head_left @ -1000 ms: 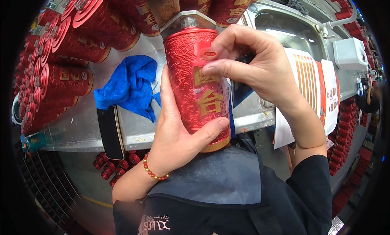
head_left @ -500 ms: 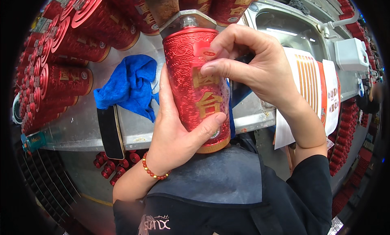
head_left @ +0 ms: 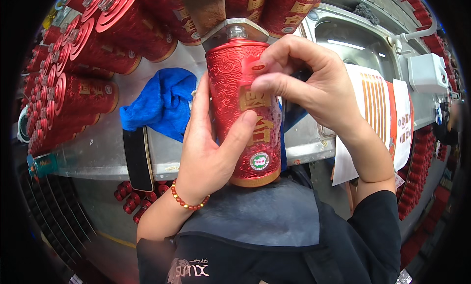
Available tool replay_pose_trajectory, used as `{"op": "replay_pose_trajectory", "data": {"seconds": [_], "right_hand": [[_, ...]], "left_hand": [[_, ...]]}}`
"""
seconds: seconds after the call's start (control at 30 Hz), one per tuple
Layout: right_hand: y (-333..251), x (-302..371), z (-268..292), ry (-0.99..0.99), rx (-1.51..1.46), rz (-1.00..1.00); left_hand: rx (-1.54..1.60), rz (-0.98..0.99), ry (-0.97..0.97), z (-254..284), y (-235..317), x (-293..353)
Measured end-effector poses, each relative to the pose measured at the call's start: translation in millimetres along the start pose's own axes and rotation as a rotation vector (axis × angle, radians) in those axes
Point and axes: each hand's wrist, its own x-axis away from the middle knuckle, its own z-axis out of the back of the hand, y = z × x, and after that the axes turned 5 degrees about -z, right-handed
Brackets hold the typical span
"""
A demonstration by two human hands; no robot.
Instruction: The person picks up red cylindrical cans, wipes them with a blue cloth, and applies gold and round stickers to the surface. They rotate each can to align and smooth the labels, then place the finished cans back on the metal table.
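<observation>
A red embossed bottle [head_left: 233, 102] with gold characters and a clear glass stopper leans up in front of me, its gold-rimmed base close to my apron. My left hand [head_left: 211, 142] wraps around its left side, thumb across the front over the lower character. At the upper right of the bottle, my right hand [head_left: 306, 80] has thumb and forefinger pinched at a small, smooth red label [head_left: 258, 66] with an oval mark. The fingers partly hide this label. Below the gold characters sits a round green-and-white sticker [head_left: 259, 161].
A blue cloth [head_left: 164, 102] and a black flat object [head_left: 139, 159] lie on the metal table [head_left: 93, 159]. Many similar red bottles [head_left: 88, 95] stand left and ahead. To the right are sticker sheets [head_left: 375, 117], a sink [head_left: 353, 43] and a white plastic container [head_left: 426, 73].
My left thumb has moved up the bottle, uncovering the round green-and-white sticker. The view has shifted slightly; the right hand keeps its pinch at the same spot.
</observation>
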Motion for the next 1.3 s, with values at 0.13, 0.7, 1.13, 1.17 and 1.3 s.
{"op": "replay_pose_trajectory", "data": {"seconds": [0.13, 0.7, 1.13, 1.17, 1.3], "right_hand": [[4, -3, -2, 0.023, -0.034, 0.044], [6, -9, 1, 0.033, 0.058, 0.115], [12, -8, 10, 0.164, -0.042, -0.035], [13, -6, 8, 0.154, -0.085, -0.043], [16, 2, -7, 0.123, -0.141, -0.085]], "left_hand": [[-0.006, -0.019, -0.007, 2, -2, 0], [0.033, -0.017, 0.022, -8, 7, -19], [0.105, 0.038, 0.044, -6, 11, -20], [0.127, 0.046, 0.052, -4, 12, -20], [0.131, 0.019, 0.11, -3, 12, -31]]}}
